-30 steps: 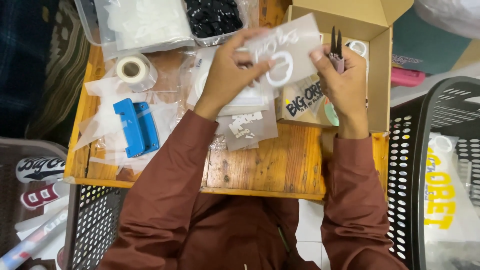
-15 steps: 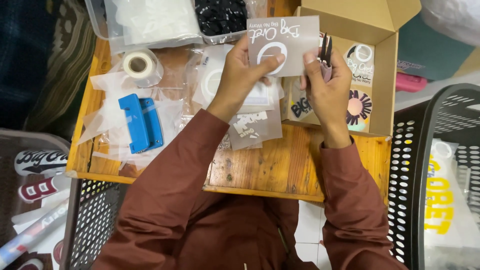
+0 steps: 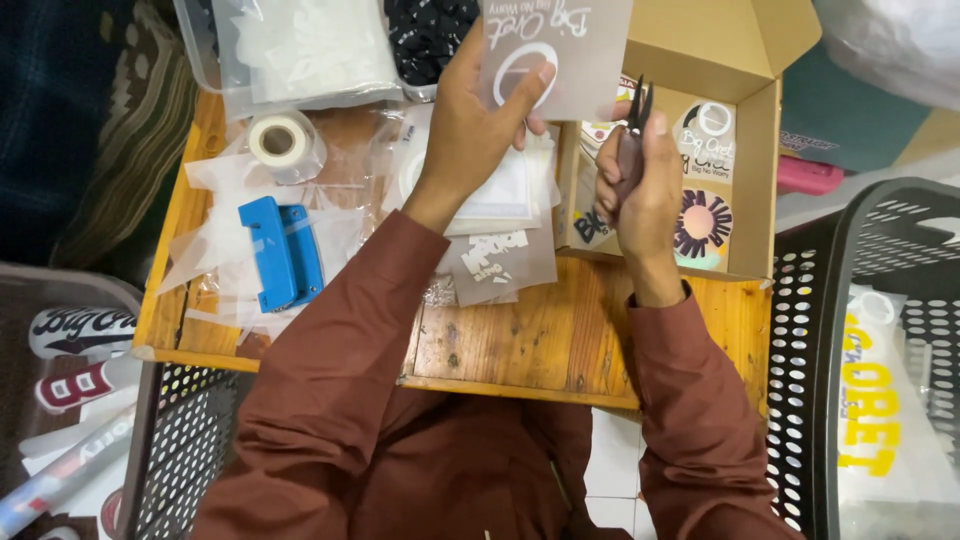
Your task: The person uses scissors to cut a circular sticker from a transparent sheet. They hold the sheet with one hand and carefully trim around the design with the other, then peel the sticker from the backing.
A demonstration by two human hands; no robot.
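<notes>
Upper centre of frame: our left hand [image 3: 470,125] pinches a translucent grey printed film sheet with a white ring [image 3: 560,50], raised flat for viewing. Our right hand [image 3: 645,190] grips small dark pliers [image 3: 634,135] (tips up), above an open cardboard box [image 3: 745,150].

The left hand [image 3: 478,120] is pinching a frosted grey plastic pouch with a white ring inside [image 3: 555,55], holding it up above the low wooden table [image 3: 560,340]. The right hand [image 3: 640,195] is gripping a pair of small dark pliers [image 3: 632,135] — tips pointing up, just beside the pouch's lower right corner. Behind them, an open brown cardboard box [image 3: 745,175] is holding printed stickers. A blue plastic hole-punch tool [image 3: 283,253] and a roll of clear tape [image 3: 280,140] are lying among loose clear bags on the table's left side — well apart from both hands.
</notes>
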